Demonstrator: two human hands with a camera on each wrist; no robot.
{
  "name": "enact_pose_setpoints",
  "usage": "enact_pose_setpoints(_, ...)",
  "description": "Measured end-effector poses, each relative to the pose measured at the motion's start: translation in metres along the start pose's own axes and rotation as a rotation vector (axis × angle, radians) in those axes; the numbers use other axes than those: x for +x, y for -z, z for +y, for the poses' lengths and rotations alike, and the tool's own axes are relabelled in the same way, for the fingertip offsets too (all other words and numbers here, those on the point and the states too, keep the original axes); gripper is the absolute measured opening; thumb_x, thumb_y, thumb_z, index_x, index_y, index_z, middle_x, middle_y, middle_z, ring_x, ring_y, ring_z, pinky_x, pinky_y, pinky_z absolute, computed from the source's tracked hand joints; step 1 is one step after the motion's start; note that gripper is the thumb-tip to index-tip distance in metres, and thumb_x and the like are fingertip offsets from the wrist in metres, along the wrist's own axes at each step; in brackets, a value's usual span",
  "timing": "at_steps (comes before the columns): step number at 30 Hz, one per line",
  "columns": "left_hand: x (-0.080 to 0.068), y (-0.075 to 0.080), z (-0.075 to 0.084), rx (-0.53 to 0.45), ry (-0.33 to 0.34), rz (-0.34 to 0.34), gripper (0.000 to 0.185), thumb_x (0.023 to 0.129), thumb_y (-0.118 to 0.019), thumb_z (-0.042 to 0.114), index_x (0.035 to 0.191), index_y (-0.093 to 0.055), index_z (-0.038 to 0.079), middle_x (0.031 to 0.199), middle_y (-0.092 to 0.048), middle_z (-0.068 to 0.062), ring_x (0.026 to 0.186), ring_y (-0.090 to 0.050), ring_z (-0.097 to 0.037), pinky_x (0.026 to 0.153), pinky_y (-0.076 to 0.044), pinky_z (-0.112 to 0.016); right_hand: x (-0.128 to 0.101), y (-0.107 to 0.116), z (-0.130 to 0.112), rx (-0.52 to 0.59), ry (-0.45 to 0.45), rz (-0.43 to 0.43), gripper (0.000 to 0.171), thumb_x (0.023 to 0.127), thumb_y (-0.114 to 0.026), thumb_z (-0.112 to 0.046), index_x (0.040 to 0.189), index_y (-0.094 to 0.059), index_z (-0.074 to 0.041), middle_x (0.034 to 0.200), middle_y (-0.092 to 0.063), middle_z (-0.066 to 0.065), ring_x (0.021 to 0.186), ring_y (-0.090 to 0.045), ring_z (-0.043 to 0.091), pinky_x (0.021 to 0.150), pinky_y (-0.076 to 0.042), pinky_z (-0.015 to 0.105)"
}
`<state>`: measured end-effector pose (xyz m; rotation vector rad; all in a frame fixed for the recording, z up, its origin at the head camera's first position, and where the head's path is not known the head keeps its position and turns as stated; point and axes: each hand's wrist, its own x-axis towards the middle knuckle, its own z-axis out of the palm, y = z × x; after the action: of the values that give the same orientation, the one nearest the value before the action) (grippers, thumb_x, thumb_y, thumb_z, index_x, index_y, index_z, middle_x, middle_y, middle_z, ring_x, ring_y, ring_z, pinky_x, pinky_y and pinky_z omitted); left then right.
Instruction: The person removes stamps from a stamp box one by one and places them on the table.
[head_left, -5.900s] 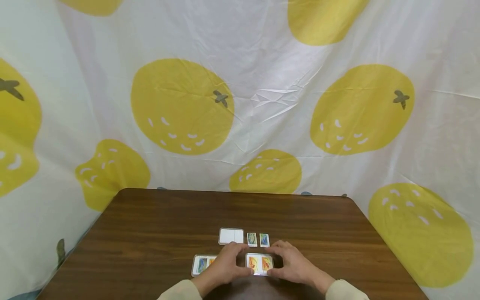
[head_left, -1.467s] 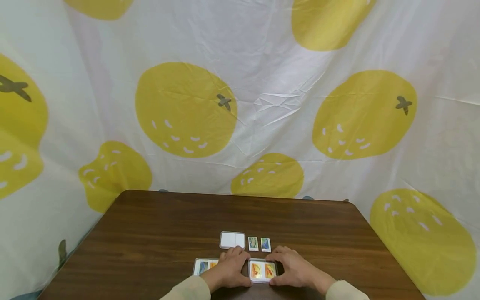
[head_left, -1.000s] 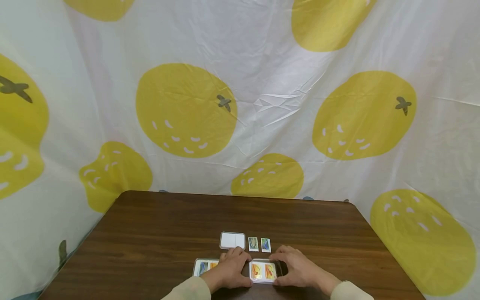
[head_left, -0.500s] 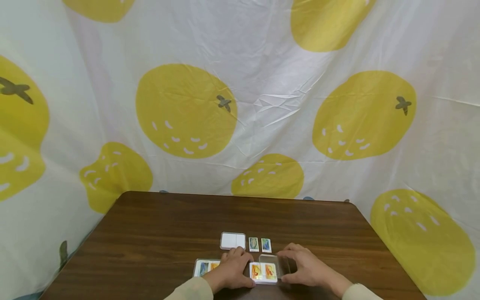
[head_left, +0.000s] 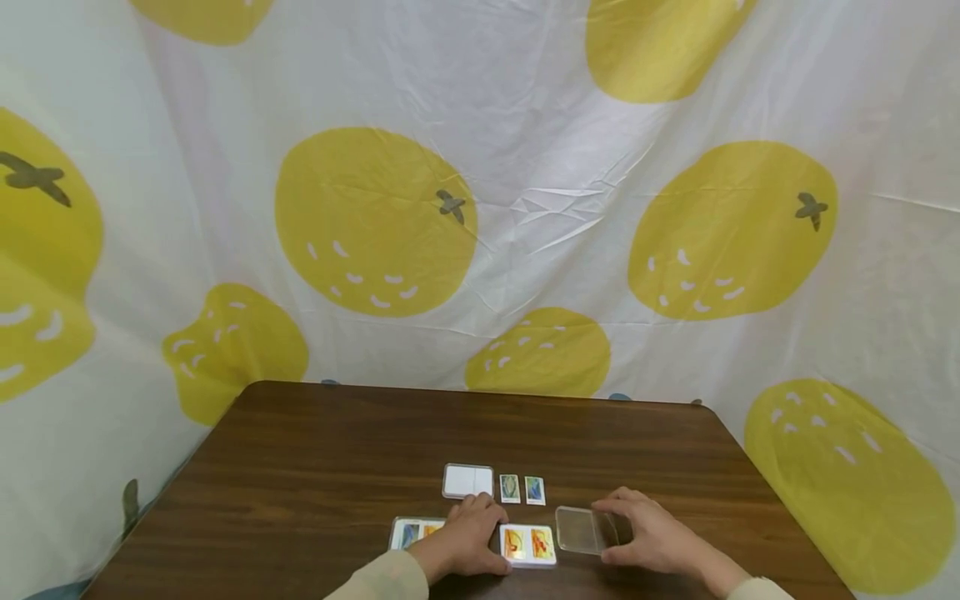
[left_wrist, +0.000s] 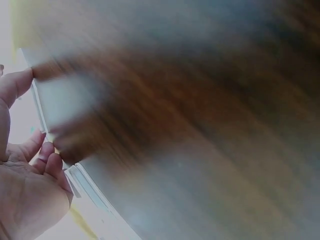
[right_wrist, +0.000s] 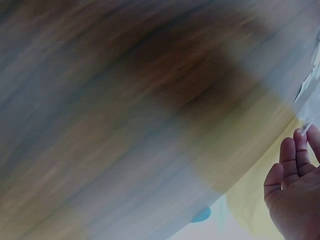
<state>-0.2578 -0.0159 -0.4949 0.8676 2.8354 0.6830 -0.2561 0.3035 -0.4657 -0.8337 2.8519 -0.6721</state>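
On the brown table [head_left: 315,467], my left hand [head_left: 468,542] holds the left edge of a white tray with two orange picture cards [head_left: 528,545]. My right hand [head_left: 648,537] grips a clear plastic lid [head_left: 585,530], held just right of that tray. Partly hidden under my left hand lies a second case with cards [head_left: 408,532]. The left wrist view is blurred and shows my left-hand fingers [left_wrist: 20,82] on a white case edge [left_wrist: 60,102]. The right wrist view shows my right hand's fingers [right_wrist: 292,160] touching a clear edge.
Behind my hands lie a shut white case [head_left: 468,481] and two small loose picture cards [head_left: 510,488] [head_left: 535,490]. A white cloth with yellow fruit prints [head_left: 480,208] hangs behind and beside the table. The table's far edge [head_left: 480,388] meets the cloth.
My right hand lifted the clear lid off the orange-card tray and carried it to the right. My left hand stayed on the tray's left edge.
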Motion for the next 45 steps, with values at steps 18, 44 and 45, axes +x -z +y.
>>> enact_pose_setpoints(18, -0.001, 0.003, 0.0, 0.007, 0.012, -0.028, 0.051, 0.072, -0.084, 0.042, 0.111, -0.061, 0.019, 0.11, -0.048, 0.006, 0.102, -0.043, -0.012, 0.09, -0.037, -0.034, -0.04, 0.018, 0.044, 0.048, -0.088, -0.036, 0.06, 0.078, -0.082, -0.04, 0.125, -0.064, -0.008, 0.119, -0.056, 0.006, 0.104, -0.054, 0.026, 0.08, -0.049, 0.04)
enact_pose_setpoints(44, -0.002, 0.004, 0.0, 0.003, -0.003, -0.021, 0.05, 0.072, -0.085, 0.041, 0.109, -0.06, 0.018, 0.107, -0.048, 0.007, 0.1, -0.042, -0.011, 0.088, -0.036, -0.032, -0.052, 0.021, 0.068, 0.065, -0.17, -0.121, 0.063, 0.078, -0.084, -0.03, 0.129, -0.06, -0.002, 0.114, -0.055, 0.008, 0.101, -0.053, 0.028, 0.078, -0.049, 0.049)
enact_pose_setpoints(45, -0.002, 0.003, 0.0, 0.0, -0.002, -0.024, 0.05, 0.072, -0.085, 0.041, 0.109, -0.06, 0.018, 0.107, -0.048, 0.007, 0.1, -0.042, -0.011, 0.088, -0.036, -0.032, -0.052, 0.021, 0.068, 0.072, -0.178, -0.125, 0.063, 0.078, -0.084, -0.029, 0.129, -0.06, -0.001, 0.114, -0.055, 0.008, 0.101, -0.053, 0.03, 0.078, -0.048, 0.052)
